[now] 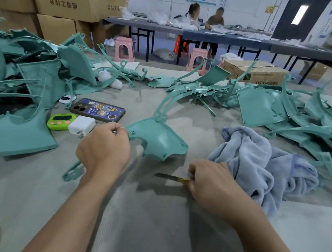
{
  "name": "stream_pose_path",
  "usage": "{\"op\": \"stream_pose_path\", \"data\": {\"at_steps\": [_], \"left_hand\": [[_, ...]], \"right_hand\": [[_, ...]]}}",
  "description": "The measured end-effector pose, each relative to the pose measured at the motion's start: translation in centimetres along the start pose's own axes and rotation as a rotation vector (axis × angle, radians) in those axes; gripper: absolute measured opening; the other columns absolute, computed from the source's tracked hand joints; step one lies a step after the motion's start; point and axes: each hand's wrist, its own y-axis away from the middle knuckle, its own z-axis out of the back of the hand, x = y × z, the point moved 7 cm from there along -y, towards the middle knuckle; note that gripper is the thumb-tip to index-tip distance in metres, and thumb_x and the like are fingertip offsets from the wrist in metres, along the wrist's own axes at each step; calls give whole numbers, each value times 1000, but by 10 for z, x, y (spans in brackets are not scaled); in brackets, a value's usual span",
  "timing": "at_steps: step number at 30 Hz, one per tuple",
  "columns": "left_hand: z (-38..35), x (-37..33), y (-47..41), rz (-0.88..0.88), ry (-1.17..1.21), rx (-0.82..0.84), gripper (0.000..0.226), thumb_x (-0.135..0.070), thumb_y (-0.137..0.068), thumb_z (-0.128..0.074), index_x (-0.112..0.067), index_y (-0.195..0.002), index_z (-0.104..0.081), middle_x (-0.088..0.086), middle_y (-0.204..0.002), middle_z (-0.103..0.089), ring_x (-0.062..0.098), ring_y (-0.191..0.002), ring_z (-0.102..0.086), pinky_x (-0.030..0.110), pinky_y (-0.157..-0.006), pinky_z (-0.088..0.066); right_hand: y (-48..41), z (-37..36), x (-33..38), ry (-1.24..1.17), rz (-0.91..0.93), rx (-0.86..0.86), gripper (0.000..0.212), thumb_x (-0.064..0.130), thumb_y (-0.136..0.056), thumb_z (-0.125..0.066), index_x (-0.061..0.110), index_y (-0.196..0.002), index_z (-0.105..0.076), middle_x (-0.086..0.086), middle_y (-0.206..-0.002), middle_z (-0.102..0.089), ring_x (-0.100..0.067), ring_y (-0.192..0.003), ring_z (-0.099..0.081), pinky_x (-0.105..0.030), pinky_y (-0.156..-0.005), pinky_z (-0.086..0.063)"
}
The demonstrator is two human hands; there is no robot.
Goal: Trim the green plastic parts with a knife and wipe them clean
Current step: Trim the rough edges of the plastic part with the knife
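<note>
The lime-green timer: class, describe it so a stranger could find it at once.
On the grey table, look left of the left hand. Beside the white charger lies the timer: lime-green with pink buttons, unlike the teal parts.

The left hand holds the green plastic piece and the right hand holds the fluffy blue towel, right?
No. The right hand grips a yellow-handled knife; the fluffy blue-grey towel lies beside it. The left hand does hold the curved green plastic part. The head view shows this.

Left hand [103,150] pinching — right hand [213,183] fisted, gripping.
</note>
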Motion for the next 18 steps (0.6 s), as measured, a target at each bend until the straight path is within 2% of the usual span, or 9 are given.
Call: {"op": "stream_pose_path", "data": {"at_steps": [3, 5, 7, 9, 11, 13, 14, 16, 18], "left_hand": [[1, 2, 0, -1, -123, 3, 26, -39, -88, -48, -29, -81, -71, 6, -82, -71, 33, -73, -52, 35, -68, -37], [2, -4, 2, -79, -103, -4, 26, -33, -89, -54, -33, -106, -73, 4, -103, -73, 34, -94, -60, 37, -76, -42], [3, -17, 7, -277, 39, 37, 44, -22, -79, -58, -32, -120, -70, -5, -121, -69, 22, -118, -58, 37, -95, -45], [-4, -32, 19, -480, 141, 235, 58, -15, -64, -54, -32, -117, -72, -16, -126, -65, 7, -123, -53, 24, -109, -37], [-21, -38, 36, -620, 48, 433, 70, -12, -57, -51, -31, -121, -72, -16, -131, -64, 7, -127, -50, 12, -114, -19], [-30, -40, 41, -690, -38, 440, 67, -8, -63, -61, -28, -126, -70, -12, -130, -65, 12, -124, -52, 10, -113, -13], [-30, -41, 40, -698, -33, 404, 58, -8, -70, -67, -27, -124, -71, -10, -126, -68, 14, -119, -55, 16, -113, -21], [-25, -45, 38, -712, 57, 314, 36, -14, -83, -71, -24, -117, -74, -7, -116, -72, 18, -108, -60, 30, -102, -40], [-17, -43, 34, -658, 180, 202, 22, -23, -91, -65, -21, -110, -76, -5, -106, -74, 15, -99, -60, 28, -89, -43]], "right_hand": [[-2, 15, -18, -137, 16, -46, 24, 20, -90, -65, 23, -71, -53, 5, -63, -58, -11, -62, -53, -22, -58, -40], [-3, 30, -32, -328, -28, -179, 22, 19, -88, -69, 21, -71, -55, 4, -60, -61, -7, -53, -52, -18, -52, -41], [-2, 37, -42, -524, -103, -309, 18, 18, -91, -69, 20, -76, -58, 2, -62, -68, -9, -47, -59, -14, -45, -42], [-3, 35, -47, -618, -162, -396, 16, 16, -94, -66, 18, -80, -59, 3, -62, -70, -13, -47, -62, -16, -43, -44], [-3, 32, -47, -644, -190, -466, 16, 16, -95, -64, 18, -81, -58, 2, -61, -69, -15, -49, -61, -26, -47, -48], [-2, 32, -48, -649, -200, -556, 18, 19, -94, -65, 19, -79, -55, 0, -64, -66, -12, -50, -55, -21, -47, -44], [-1, 33, -47, -672, -183, -596, 19, 18, -94, -66, 19, -79, -54, -1, -66, -65, -13, -51, -54, -17, -44, -40], [1, 37, -44, -783, -133, -660, 20, 14, -93, -68, 19, -79, -55, -6, -72, -69, -25, -60, -59, -13, -40, -40], [3, 39, -41, -878, -95, -691, 21, 10, -93, -68, 20, -79, -56, -5, -73, -71, -33, -63, -60, -15, -39, -43]]}}
